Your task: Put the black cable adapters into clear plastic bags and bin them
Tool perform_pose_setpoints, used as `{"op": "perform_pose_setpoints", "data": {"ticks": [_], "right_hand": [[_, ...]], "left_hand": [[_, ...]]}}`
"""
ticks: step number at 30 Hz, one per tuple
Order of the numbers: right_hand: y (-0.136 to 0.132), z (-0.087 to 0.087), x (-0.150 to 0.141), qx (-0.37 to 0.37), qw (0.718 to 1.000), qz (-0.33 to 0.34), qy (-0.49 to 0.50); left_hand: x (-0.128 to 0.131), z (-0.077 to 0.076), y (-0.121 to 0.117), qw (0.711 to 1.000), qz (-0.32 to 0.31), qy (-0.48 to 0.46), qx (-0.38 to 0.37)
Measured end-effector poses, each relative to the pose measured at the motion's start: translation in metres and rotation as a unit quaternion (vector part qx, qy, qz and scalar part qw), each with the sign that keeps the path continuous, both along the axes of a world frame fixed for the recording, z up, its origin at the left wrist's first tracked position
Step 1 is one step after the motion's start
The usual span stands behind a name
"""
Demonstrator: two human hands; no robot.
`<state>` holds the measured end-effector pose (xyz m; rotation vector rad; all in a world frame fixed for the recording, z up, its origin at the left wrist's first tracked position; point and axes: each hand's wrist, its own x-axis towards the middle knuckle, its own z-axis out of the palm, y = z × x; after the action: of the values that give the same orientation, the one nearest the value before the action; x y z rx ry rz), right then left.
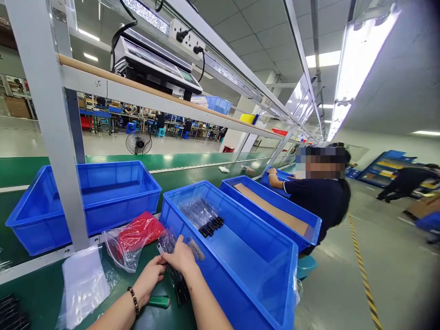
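Note:
Both hands meet over a clear plastic bag of black pen-like sticks (pixel 179 289) beside the near wall of a blue bin (pixel 233 286). My right hand (pixel 181 257) is closed round the bag's upper part. My left hand (pixel 151 276), with a beaded bracelet at the wrist, pinches the bag's edge next to my right thumb. Under the left hand lies a green tool handle (pixel 159 301). Inside the bin, several similar bagged black sticks (pixel 210 226) lie in a row. A red item in clear plastic (pixel 140 233) rests left of the hands.
Flat clear bags (pixel 84 286) lie at the left, near loose black sticks (pixel 13 312). A metal post (pixel 58 137) rises by another blue bin (pixel 113 211). A cardboard-lined bin (pixel 275 208) stands to the right, beside a seated co-worker (pixel 316 201). A scale (pixel 154 64) sits on the shelf.

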<state>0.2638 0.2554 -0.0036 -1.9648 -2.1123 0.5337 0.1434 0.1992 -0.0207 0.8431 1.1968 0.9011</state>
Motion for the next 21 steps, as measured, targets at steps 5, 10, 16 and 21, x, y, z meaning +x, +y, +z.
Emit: {"op": "perform_pose_setpoints", "data": {"ticks": [5, 10, 16, 21], "right_hand": [[-0.005, -0.008, -0.010, -0.003, 1.000, -0.004, -0.013], [-0.009, -0.015, -0.023, 0.035, 0.998, -0.034, -0.046], [-0.013, -0.013, -0.023, 0.082, 0.996, -0.025, 0.014], [-0.034, 0.022, -0.003, 0.098, 0.982, 0.017, 0.163]], "left_hand": [[-0.008, -0.003, 0.007, 0.998, -0.011, -0.039, -0.037], [-0.017, 0.002, 0.012, 0.997, -0.018, -0.046, -0.065], [-0.027, 0.022, 0.007, 0.997, -0.051, -0.010, -0.053], [-0.051, 0.058, 0.017, 0.993, -0.012, 0.077, 0.089]]}}
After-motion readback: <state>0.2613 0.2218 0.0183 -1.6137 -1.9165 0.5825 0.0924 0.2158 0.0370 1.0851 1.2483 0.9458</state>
